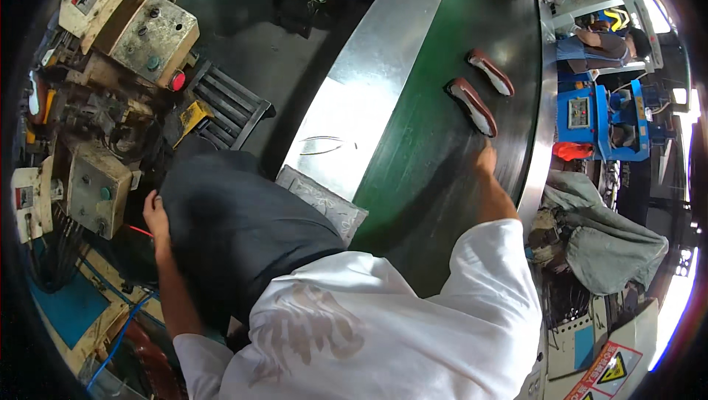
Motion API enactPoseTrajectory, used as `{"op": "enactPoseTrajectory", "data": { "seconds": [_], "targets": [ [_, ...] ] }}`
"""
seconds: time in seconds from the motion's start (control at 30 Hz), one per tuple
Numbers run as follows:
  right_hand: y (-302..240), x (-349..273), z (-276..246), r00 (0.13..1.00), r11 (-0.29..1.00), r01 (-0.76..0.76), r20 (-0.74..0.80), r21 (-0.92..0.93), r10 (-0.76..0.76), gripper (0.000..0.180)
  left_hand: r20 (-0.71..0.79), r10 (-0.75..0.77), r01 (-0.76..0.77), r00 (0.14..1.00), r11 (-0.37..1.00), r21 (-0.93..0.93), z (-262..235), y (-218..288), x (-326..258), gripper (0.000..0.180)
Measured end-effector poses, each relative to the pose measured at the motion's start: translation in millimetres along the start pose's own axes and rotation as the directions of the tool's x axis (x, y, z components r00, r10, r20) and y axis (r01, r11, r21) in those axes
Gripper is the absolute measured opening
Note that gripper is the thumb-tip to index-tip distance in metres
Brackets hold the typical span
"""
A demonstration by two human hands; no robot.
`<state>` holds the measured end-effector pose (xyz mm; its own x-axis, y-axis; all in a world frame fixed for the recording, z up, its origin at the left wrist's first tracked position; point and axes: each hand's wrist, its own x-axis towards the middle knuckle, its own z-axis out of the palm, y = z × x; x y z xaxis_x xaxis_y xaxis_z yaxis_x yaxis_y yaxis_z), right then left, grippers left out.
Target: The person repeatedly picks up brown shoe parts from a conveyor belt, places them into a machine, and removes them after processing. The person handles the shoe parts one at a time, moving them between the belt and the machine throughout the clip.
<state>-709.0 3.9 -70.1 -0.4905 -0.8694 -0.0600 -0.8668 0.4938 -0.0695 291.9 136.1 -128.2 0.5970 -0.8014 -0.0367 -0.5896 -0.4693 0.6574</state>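
Note:
On the green conveyor belt (413,157) lie two reddish-brown shoes with white undersides, one nearer shoe (472,107) and one farther shoe (490,72). My right hand (485,160) reaches over the belt, a finger stretched to the tip of the nearer shoe; I cannot tell whether it touches. Its other fingers are partly hidden. Beside my left thigh hangs my left hand (155,214), fingers loosely bent and holding nothing, close to a worn machine control box (99,190).
A metal ledge (346,98) runs along the belt, with a grey patterned cushion (322,201) at its near end. Left stand a black slatted stool (228,109) and a machine with a red button (177,81). Across the belt are a person (601,47), a blue machine (605,121) and a grey cloth (612,252).

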Motion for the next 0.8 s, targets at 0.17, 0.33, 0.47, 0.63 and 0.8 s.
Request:
{"op": "enactPoseTrajectory", "data": {
  "seconds": [0.17, 0.33, 0.47, 0.63, 0.8],
  "targets": [
    [-8, 93, -15, 0.999, 0.998, 0.037, 0.013, -0.059, -0.036, 0.086, -0.012, -0.274, 0.262, 0.962, 0.93, -0.259, -58, -21, -27, 0.034],
    [-30, 120, -21, 0.968, 0.968, -0.015, 0.237, -0.25, 0.077, 0.107, -0.084, -0.285, 0.269, 0.955, 0.949, -0.163, -98, -30, -85, 0.035],
    [-39, 92, 3, 0.956, 0.989, -0.023, 0.285, -0.145, 0.064, 0.112, 0.032, -0.36, 0.351, 0.932, 0.882, -0.314, -119, -29, -93, 0.037],
    [-35, 24, 49, 0.98, 0.883, -0.127, 0.192, 0.452, 0.043, 0.109, 0.177, -0.28, 0.332, 0.943, 0.791, -0.514, -37, 105, -79, 0.04],
    [-49, -41, 65, 0.941, 0.709, -0.206, 0.335, 0.674, -0.045, 0.071, 0.394, 0.087, 0.179, 0.915, 0.786, -0.591, 61, 252, -73, 0.038]
  ]
}}
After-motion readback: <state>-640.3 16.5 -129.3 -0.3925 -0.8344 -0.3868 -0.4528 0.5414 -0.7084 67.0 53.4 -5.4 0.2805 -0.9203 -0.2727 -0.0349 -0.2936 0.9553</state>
